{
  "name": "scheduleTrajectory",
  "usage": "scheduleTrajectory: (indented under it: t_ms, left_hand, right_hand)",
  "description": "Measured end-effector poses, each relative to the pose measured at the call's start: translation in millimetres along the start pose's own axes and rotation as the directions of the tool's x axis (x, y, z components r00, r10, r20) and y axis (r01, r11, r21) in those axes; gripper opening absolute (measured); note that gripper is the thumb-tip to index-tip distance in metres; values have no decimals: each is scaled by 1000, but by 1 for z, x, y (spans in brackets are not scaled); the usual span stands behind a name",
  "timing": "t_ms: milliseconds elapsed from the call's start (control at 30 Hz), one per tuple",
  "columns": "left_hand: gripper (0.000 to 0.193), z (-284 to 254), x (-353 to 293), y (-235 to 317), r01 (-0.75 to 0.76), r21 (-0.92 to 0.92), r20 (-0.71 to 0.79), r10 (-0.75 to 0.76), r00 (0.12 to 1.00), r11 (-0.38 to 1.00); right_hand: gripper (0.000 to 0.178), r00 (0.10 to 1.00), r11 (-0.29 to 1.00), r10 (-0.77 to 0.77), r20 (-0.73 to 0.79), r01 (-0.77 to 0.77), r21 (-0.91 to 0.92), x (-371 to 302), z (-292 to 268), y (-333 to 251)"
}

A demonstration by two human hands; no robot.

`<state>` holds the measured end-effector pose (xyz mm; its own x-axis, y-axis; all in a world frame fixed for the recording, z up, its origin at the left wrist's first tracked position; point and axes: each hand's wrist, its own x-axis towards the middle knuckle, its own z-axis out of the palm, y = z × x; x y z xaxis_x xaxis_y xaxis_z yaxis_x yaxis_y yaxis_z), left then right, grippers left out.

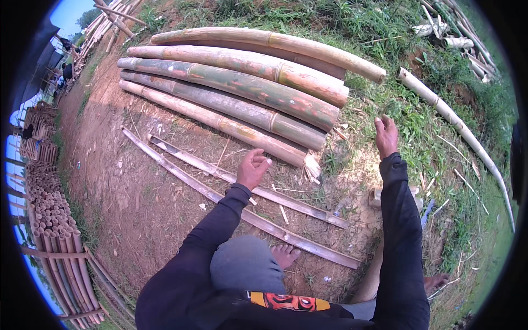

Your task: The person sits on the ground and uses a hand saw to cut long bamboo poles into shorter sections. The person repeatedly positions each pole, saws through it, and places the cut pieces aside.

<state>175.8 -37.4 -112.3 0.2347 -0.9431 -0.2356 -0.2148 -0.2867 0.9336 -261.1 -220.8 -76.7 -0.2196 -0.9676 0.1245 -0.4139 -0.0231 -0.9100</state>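
My left hand [254,169] is held above the ground, fingers loosely curled and thumb apart, with nothing in it. It is close to the near side of the nearest bamboo pole [220,122], whose right end is frayed into splinters; I cannot tell whether they touch. My right hand [387,136] is raised beyond the right ends of the poles, fingers and thumb apart, also holding nothing. Several thick bamboo poles lie side by side, among them a green-patched one [247,91]. Two split bamboo strips [286,204] lie between my left arm and the poles.
A long pale bamboo pole [448,113] curves along the right. A short bamboo piece [375,197] rests by my right forearm, near a narrow bluish object [427,212]. My bare foot [285,255] is beside the near strip. Stacked bamboo [52,212] stands at left.
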Motion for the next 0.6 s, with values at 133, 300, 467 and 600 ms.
scheduleTrajectory:
  t_ms: [133, 300, 467, 600]
  left_hand:
    - [52, 12, -5, -5, -20, -63, 49, 23, 999, 998]
    - [51, 31, -13, 6, -89, -22, 89, 91, 992, 996]
    - [48, 54, -24, 18, -124, 27, 189, 117, 975, 992]
    - [47, 64, -35, 21, -171, 75, 285, 143, 948, 982]
  right_hand:
    - [46, 995, 995, 69, -72, -74, -69, -118, -48, 22]
    - [37, 989, 969, 8, -149, -45, -241, -268, -128, 5]
    - [33, 924, 858, -41, -380, -162, -487, -374, -202, 5]
    - [33, 785, 721, 149, -601, -502, -478, -439, -259, 49]
